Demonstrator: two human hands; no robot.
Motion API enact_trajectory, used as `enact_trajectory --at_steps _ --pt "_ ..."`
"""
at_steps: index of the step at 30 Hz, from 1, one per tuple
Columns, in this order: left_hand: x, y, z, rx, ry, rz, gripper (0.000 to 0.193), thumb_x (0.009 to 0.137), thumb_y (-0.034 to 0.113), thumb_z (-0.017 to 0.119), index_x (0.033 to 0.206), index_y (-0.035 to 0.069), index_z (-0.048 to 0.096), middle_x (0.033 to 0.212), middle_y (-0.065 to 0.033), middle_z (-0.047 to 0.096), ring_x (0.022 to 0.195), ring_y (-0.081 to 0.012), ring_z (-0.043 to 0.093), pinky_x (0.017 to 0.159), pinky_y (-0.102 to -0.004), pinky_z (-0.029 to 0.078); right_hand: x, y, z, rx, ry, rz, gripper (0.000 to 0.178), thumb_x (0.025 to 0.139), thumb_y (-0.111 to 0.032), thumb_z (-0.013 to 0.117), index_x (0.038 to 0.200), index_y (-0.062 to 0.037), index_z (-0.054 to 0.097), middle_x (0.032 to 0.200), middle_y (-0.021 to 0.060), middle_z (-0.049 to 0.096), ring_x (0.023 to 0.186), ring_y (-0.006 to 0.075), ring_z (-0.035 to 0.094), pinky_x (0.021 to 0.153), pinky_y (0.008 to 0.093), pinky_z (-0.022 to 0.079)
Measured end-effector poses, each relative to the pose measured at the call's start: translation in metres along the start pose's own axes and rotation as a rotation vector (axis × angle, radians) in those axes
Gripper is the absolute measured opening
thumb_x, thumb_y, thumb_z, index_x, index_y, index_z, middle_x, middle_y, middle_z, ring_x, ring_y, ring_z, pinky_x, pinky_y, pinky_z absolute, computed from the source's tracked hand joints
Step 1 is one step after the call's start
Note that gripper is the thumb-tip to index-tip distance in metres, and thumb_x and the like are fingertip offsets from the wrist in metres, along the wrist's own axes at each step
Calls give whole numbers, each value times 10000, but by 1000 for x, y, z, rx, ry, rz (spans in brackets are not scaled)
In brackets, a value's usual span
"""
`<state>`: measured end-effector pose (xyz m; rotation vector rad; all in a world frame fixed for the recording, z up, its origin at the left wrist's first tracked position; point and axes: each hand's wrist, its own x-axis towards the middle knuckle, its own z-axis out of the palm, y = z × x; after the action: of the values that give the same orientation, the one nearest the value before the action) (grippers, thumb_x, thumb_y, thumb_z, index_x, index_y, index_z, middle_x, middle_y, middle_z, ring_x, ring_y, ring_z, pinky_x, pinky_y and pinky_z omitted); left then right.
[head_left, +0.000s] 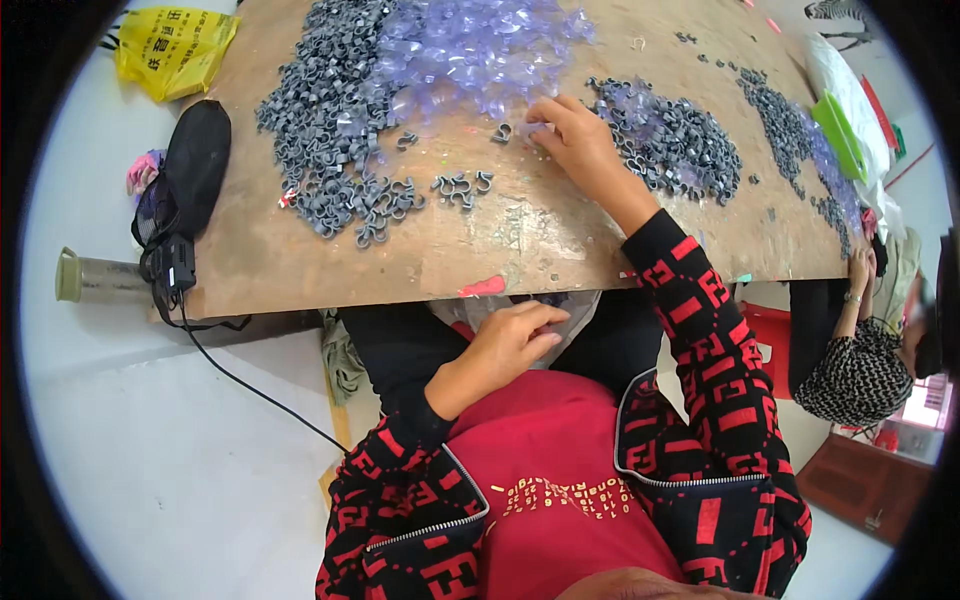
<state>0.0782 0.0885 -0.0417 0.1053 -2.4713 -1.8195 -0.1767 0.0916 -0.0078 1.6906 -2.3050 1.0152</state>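
My right hand (582,148) reaches over the wooden table with its fingers closed on a small clear purple plastic piece (537,128). A grey plastic clip (502,134) lies just left of those fingertips. My left hand (503,348) hovers below the table's front edge, over a whitish plastic bag (575,318) at my lap. Its fingers are loosely curved and apart, and I see nothing between them. A large pile of grey clips (325,110) spreads at the left, beside a heap of clear purple pieces (475,55). A few loose clips (460,188) lie nearer to me.
A mixed pile of clips and purple pieces (670,140) lies right of my right hand. On the left stand a yellow bag (172,50), a black pouch (197,150) and a bottle (105,278); a cable (250,385) hangs down. Another person (855,370) sits at the far right.
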Motion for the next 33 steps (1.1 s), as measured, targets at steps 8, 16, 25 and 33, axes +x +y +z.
enact_trajectory --at_steps 8,16,25,33 --pt "28 29 -35 -542 135 -144 276 910 83 573 1175 5 564 924 -63 635 766 -104 607 695 -223 492 -45 -6 -19 463 36 448 137 853 -94 634 968 -23 610 845 -4 618 739 53 548 655 210 436" --pt "70 27 -25 -603 359 -82 319 888 46 585 1195 -7 521 1034 -79 571 794 -113 631 668 -224 515 -73 -8 -28 844 143 558 124 894 -90 591 982 -3 603 891 8 623 778 73 566 729 207 453" --pt "68 33 -23 -692 583 -2 237 879 27 591 1107 3 528 981 -52 522 798 -93 597 658 -213 494 -88 -68 -43 332 228 77 105 818 -5 619 923 -1 625 899 102 637 835 184 604 757 291 468" --pt "34 35 -51 -745 628 -144 178 909 110 591 1079 70 555 927 -37 630 682 -64 523 616 -190 441 -34 -51 -24 327 33 137 161 837 -62 619 996 -57 642 860 76 603 781 187 592 693 286 467"
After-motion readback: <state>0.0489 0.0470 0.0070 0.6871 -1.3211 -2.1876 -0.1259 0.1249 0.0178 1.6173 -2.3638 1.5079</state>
